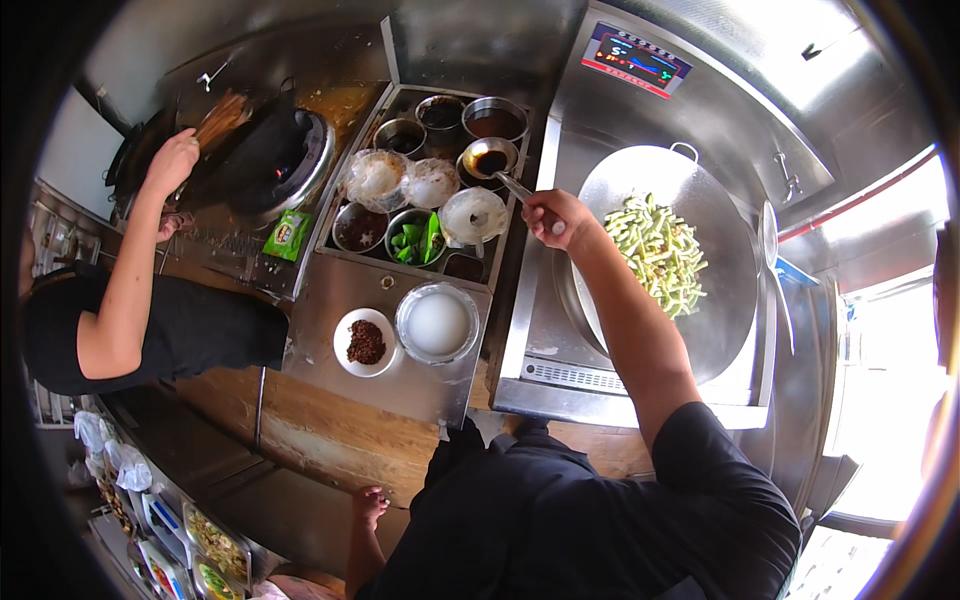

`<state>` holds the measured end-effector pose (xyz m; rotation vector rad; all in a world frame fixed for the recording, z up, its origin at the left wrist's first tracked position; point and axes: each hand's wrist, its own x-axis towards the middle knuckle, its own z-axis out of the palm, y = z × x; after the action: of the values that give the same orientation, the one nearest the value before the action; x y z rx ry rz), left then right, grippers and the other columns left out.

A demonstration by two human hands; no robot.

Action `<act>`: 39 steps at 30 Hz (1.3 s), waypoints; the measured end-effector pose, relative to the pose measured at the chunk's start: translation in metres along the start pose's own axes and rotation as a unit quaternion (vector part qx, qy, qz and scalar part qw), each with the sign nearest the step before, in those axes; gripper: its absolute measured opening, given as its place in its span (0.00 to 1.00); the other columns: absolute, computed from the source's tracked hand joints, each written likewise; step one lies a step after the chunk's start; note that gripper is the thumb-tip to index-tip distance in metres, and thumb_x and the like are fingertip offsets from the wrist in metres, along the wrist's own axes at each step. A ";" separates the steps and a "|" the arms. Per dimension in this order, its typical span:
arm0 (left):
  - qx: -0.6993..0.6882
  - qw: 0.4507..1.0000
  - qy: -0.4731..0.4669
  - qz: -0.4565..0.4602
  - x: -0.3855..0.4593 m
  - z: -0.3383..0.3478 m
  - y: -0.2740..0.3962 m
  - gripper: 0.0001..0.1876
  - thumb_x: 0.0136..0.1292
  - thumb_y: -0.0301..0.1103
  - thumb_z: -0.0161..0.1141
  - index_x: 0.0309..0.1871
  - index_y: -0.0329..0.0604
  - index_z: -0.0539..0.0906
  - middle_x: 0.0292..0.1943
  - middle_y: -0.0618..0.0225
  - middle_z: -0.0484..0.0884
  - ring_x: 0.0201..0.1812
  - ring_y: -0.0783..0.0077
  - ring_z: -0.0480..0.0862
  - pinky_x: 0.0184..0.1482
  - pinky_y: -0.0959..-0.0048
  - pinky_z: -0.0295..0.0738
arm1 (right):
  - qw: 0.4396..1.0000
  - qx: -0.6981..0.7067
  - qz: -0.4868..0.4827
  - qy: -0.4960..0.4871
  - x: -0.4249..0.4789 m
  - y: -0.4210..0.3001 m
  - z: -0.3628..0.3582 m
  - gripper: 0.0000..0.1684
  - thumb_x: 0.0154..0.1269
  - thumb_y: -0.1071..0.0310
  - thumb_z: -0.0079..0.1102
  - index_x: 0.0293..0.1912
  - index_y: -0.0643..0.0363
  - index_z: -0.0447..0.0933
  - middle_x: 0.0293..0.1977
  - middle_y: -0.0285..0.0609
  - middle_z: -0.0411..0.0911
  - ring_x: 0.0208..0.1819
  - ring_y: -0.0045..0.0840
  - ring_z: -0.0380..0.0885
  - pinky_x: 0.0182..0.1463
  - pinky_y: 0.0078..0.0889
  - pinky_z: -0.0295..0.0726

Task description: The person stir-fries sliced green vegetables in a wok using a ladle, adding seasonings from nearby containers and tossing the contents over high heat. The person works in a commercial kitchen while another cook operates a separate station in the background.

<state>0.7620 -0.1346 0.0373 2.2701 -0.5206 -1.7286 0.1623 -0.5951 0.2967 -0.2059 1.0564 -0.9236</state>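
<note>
My right hand grips the handle of a metal ladle. Dark liquid lies in the ladle's bowl, which is over a round seasoning container that it partly hides. Under and beside my right forearm, a large wok holds a heap of cut green vegetables, probably green beans. Low beside my body hangs my left hand, with fingers loosely curled and slightly apart and nothing visible in it.
Several sauce containers fill the counter recess. In front stand a white bowl of dark red seasoning and a plastic-covered tub. At left, a co-worker's hand holds a bamboo brush by another wok. A ladle rests at the right.
</note>
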 end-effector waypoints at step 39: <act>0.092 0.994 -0.043 0.047 -0.033 0.122 0.058 0.10 0.66 0.21 0.48 0.41 0.44 0.81 0.20 0.74 0.72 0.17 0.78 0.73 0.15 0.76 0.62 | 0.556 -0.597 -0.359 0.453 -0.438 0.165 -0.266 0.44 0.61 0.84 0.47 0.77 0.67 0.50 0.68 0.67 0.65 0.64 0.58 0.73 0.65 0.46 0.75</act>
<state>0.6295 -0.1704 0.0560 2.2576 -0.8237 -1.8048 -0.0384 -0.0990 0.3565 -1.5380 2.6275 -0.8257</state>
